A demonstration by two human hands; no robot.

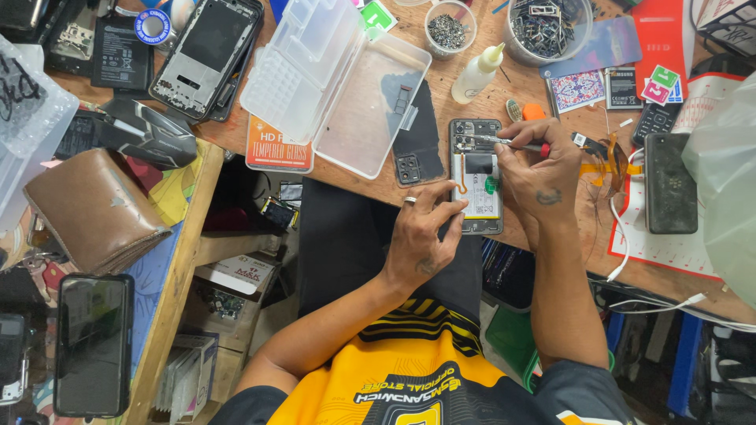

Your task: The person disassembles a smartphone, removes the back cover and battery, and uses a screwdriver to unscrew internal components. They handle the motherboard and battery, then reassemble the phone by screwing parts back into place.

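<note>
I wear a short-sleeved jersey, yellow across the front with a black striped collar band and dark sleeves. My left hand [421, 236] carries a silver ring on one finger and a small tattoo near the wrist; my right hand [543, 177] has a dark tattoo on its back.
</note>
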